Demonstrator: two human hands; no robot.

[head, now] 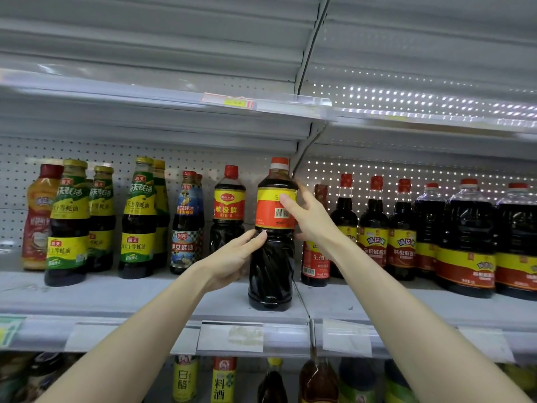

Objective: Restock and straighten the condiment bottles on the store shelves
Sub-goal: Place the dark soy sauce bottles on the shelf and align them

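Note:
A tall dark soy sauce bottle with a red cap stands upright near the front edge of the middle shelf. Its yellow and red label shows the barcode side. My right hand grips it at the label, with the thumb across the front and the fingers round the back. My left hand touches the bottle's lower left side with nearly straight fingers. A matching bottle stands further back to the left, its front label facing out.
Green-labelled oyster sauce bottles line the shelf's left part. Slim red-capped bottles and large dark jugs fill the right. An upper shelf hangs just above the caps. More bottles stand on the shelf below.

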